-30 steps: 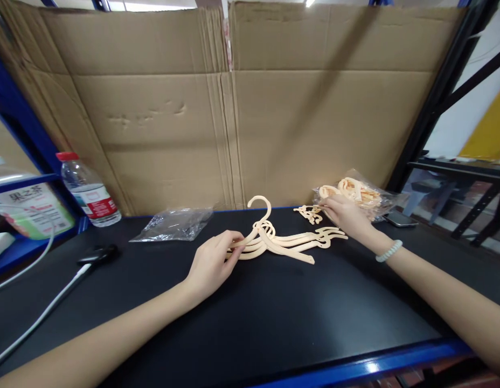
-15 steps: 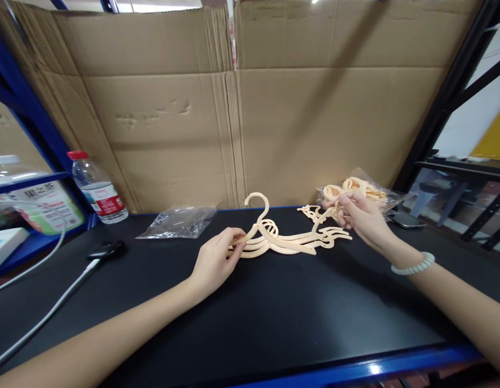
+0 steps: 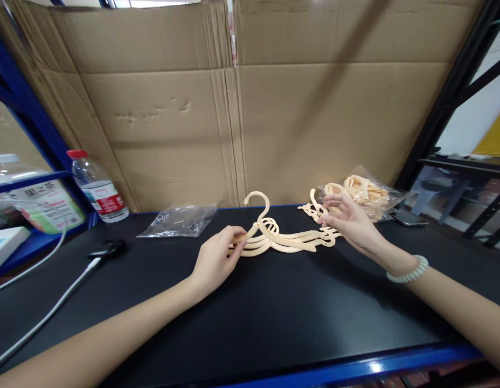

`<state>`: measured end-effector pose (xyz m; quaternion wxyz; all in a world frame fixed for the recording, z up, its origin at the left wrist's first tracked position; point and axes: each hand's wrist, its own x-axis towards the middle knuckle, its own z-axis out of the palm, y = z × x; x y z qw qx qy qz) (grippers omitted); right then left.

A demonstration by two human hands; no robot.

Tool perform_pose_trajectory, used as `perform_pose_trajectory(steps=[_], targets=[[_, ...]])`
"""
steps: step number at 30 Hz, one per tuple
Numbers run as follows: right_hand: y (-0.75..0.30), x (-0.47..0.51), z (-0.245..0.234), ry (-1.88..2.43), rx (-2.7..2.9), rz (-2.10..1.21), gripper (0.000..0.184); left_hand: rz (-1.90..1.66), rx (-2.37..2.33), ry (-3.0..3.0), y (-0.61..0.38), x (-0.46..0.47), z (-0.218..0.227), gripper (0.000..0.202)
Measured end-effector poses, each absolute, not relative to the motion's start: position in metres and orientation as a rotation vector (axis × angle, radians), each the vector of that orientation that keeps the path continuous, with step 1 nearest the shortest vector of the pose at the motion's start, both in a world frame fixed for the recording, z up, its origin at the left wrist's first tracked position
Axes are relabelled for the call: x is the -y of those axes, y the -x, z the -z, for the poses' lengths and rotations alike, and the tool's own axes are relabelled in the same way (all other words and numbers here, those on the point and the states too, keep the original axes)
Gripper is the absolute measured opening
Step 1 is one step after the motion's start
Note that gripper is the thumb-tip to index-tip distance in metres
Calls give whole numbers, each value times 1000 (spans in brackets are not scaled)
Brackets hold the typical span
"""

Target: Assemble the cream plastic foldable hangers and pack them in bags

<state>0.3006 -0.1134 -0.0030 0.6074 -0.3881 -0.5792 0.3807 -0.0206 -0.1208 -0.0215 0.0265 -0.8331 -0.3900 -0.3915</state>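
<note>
My left hand is closed around the left end of a cream plastic clothes hanger. The hanger's hook points up, and several curved arms lie beneath it on the black table. On the right, my right hand hovers over the hanger's far end with thumb and fingers apart. Just left of its fingertips is a small cream hook piece, resting by a cluster of little cream parts. Whether the fingertips still touch that piece is hard to see.
Behind my right hand sits a clear bag of cream parts, with a phone beside it. An empty clear plastic bag, a water bottle and a black device on a white cable are leftward. Cardboard stands behind.
My right hand has shifted left and its fingers have spread. The hook piece it held now sits farther left, among the small parts. My left hand stays put on the hanger.
</note>
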Motion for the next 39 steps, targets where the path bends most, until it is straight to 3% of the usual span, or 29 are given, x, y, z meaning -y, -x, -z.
perform_pose_trajectory(steps=[10,14,17,20,22,30,39], targets=[[-294,120,1,902,1248,-1073,112,1215,1201,2578,22,121,23,11],[-294,120,1,871,1380,-977,121,1216,1197,2578,22,119,24,11],[-297,118,0,923,1498,-828,105,1230,1203,2582,22,118,24,11],[-300,117,-1,1006,1529,-816,56,1245,1217,2581,21,119,24,11],[-300,117,-1,1043,1489,-864,37,1247,1224,2578,21,119,23,10],[-292,120,-4,1116,1493,-757,36,1264,1234,2595,21,120,22,11],[-292,123,-2,1138,1493,-1110,35,1252,1170,2610,21,119,21,12]])
